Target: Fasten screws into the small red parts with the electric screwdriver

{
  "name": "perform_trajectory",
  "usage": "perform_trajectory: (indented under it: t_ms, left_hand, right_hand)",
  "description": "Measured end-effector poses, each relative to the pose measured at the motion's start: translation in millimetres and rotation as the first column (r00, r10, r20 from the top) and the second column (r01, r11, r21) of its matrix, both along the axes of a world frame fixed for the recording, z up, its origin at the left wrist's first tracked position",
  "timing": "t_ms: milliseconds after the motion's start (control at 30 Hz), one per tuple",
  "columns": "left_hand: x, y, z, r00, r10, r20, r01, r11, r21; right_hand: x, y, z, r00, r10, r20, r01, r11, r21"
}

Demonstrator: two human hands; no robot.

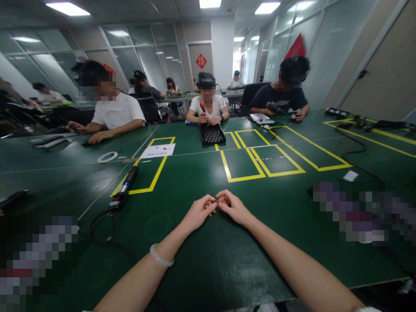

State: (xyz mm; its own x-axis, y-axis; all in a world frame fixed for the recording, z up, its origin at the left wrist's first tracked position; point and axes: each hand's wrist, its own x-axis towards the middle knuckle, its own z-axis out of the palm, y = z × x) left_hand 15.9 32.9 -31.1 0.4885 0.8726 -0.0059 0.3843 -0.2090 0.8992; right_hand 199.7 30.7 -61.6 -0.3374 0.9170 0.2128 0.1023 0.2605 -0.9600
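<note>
My left hand [199, 212] and my right hand [234, 207] rest together on the green table [208, 260], fingertips meeting. Both are curled in a pinch around a tiny red and orange piece [217, 201] held between them; I cannot make out what it is. A pale bangle [160, 256] circles my left wrist. An electric screwdriver [127, 183] with a black cable lies to the left of my hands, on a yellow taped line.
Yellow tape rectangles [260, 160] mark the table ahead. A black tray [212, 135] sits before a person opposite. A white paper [157, 151], a tape roll [107, 157] and a small white card [350, 175] lie about. Other people sit along the far side.
</note>
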Motion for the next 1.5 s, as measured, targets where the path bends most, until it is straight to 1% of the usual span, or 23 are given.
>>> perform_trajectory:
  t_ms: [67, 167, 233, 333, 433, 600, 733, 967, 1133, 1233, 1367, 1500]
  left_hand:
    - [-1.3, -0.9, 1.3, 0.996, 0.011, -0.094, -0.002, 0.995, 0.1]
    - [-3.6, -1.5, 3.4, 0.971, 0.038, -0.235, 0.017, 0.973, 0.23]
    - [-5.2, -1.3, 4.4, 0.953, 0.052, -0.299, 0.03, 0.965, 0.261]
    - [-7.2, -0.6, 5.4, 0.935, 0.052, -0.35, 0.044, 0.964, 0.262]
    - [-8.3, 0.1, 5.7, 0.932, 0.047, -0.358, 0.046, 0.967, 0.249]
    - [-9.1, 1.1, 4.0, 0.933, 0.034, -0.357, 0.052, 0.972, 0.228]
    - [-10.0, 2.3, 2.6, 0.931, 0.025, -0.364, 0.06, 0.973, 0.222]
    - [-11.9, 4.5, 0.5, 0.92, 0.04, -0.39, 0.074, 0.959, 0.275]
    - [-12.0, 3.3, 4.2, 0.916, 0.008, -0.401, 0.106, 0.959, 0.261]
    - [-11.1, 2.5, 5.5, 0.923, 0.004, -0.385, 0.104, 0.96, 0.261]
    - [-10.7, 3.1, 3.2, 0.933, 0.012, -0.36, 0.093, 0.958, 0.273]
    - [-12.0, 4.0, 0.5, 0.932, 0.037, -0.36, 0.071, 0.956, 0.283]
  right_hand:
    - [-0.4, 1.2, -0.3, 1.0, -0.016, -0.013, 0.016, 1.0, -0.016]
    - [-1.7, 1.0, 1.8, 0.999, -0.035, 0.02, 0.035, 0.999, 0.006]
    - [-2.5, 0.0, 3.7, 0.999, -0.04, 0.037, 0.04, 0.999, 0.026]
    - [-3.4, -0.9, 4.8, 0.997, -0.057, 0.05, 0.055, 0.998, 0.044]
    - [-4.0, -0.1, 2.3, 0.996, -0.061, 0.064, 0.058, 0.997, 0.046]
    - [-4.7, 1.6, -2.7, 0.998, -0.06, 0.037, 0.058, 0.997, 0.046]
    - [-5.6, 1.4, -1.3, 0.991, -0.102, 0.088, 0.096, 0.993, 0.069]
    - [-5.7, 0.4, 0.3, 0.978, -0.14, 0.155, 0.117, 0.983, 0.144]
    - [-4.8, -0.9, 2.1, 0.982, -0.129, 0.142, 0.105, 0.981, 0.163]
    - [-5.4, -1.6, 3.4, 0.981, -0.133, 0.143, 0.109, 0.98, 0.167]
    - [-6.3, -0.9, 2.1, 0.98, -0.149, 0.133, 0.123, 0.976, 0.181]
    - [-7.0, 0.4, -0.7, 0.984, -0.134, 0.116, 0.113, 0.979, 0.173]
